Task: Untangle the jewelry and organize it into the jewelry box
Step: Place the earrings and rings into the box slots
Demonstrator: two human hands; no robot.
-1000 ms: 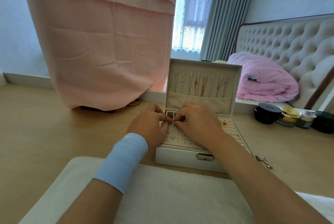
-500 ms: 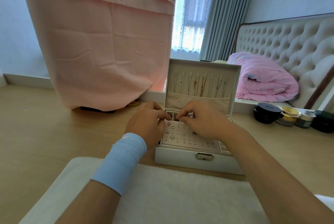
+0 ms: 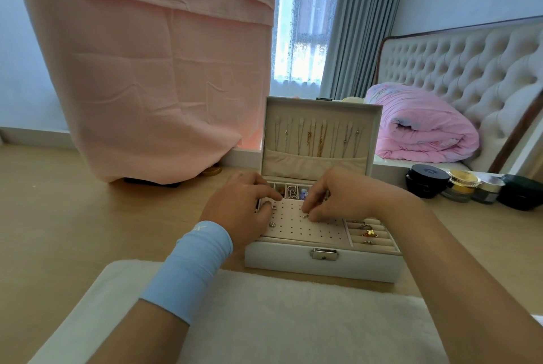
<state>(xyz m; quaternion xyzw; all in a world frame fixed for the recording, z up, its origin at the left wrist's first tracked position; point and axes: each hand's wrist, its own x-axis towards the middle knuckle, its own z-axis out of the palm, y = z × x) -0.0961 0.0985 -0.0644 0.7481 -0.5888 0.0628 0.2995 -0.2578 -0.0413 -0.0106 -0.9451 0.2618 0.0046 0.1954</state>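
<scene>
Through the head camera I am seeing the white jewelry box (image 3: 323, 265) standing open on the wooden table (image 3: 88, 217), just behind the white fluffy mat (image 3: 264, 319). The right hand (image 3: 340, 196) is pinching a small silver stud (image 3: 305, 216) between thumb and fingertips and holding it against the perforated earring panel (image 3: 311, 230) near its middle. The left hand (image 3: 238, 208), with a blue wristband (image 3: 191, 266), is resting on the left edge of this panel with curled fingers; I cannot tell if it is gripping anything. Necklaces (image 3: 320, 140) are hanging in a row inside the raised lid, and rings (image 3: 368, 233) are sitting in the slots at the right side.
</scene>
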